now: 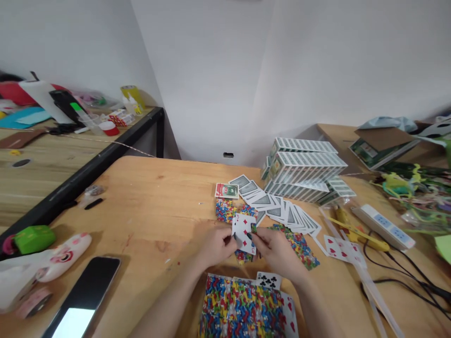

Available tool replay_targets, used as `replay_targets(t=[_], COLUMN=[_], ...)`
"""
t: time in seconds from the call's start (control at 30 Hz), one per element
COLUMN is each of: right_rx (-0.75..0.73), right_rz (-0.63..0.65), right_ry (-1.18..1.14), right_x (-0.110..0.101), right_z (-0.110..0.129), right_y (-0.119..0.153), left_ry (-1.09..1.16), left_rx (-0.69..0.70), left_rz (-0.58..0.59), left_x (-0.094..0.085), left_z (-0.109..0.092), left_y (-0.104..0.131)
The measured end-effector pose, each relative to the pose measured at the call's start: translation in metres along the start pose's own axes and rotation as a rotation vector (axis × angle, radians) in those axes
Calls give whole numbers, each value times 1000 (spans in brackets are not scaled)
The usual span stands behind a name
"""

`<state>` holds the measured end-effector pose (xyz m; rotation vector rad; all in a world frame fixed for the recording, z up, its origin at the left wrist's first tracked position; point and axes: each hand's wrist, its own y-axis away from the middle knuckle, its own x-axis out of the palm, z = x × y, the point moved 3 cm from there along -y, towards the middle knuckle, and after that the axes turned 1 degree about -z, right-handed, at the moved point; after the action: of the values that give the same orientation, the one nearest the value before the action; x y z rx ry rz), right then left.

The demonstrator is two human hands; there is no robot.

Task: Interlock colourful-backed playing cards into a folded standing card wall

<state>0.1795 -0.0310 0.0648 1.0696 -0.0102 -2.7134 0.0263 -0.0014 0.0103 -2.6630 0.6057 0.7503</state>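
Between my two hands a playing card (243, 231), a three of diamonds, is held face up. My left hand (219, 245) pinches its left edge, and my right hand (276, 249) pinches its right edge. Under and behind the card lie pieces of sheet with a bright multicoloured pattern (225, 210). Another patterned strip (299, 246) lies right of my right hand. Nearer to me is a wide patterned panel (243, 307), with a club card (268, 280) and a heart card (289, 314) showing from under its edges. A row of face-down cards (291, 213) fans out behind my right hand.
A red and green card box (227, 190) lies near stacked striped cartons (305, 166). At right are heart cards (343, 249), a power strip (384, 226), a yellow glue gun (366, 237) and cables. A phone (84, 295) and a green toy (34, 239) lie at left.
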Motion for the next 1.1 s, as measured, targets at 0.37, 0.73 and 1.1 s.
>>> replay_targets(t=[0.37,0.73,1.1], right_rx=[-39,95,35], right_rz=[-18,-15,-12], right_ry=[262,-7,-54], right_x=[31,7,27], right_z=[5,-6,-1], right_y=[-3,-3,-4], left_ry=[-496,-404,-387], left_rx=[92,131,108], left_rz=[-150,-165,-141], left_x=[1,2,2], left_z=[5,-2,2], left_y=[1,3,1])
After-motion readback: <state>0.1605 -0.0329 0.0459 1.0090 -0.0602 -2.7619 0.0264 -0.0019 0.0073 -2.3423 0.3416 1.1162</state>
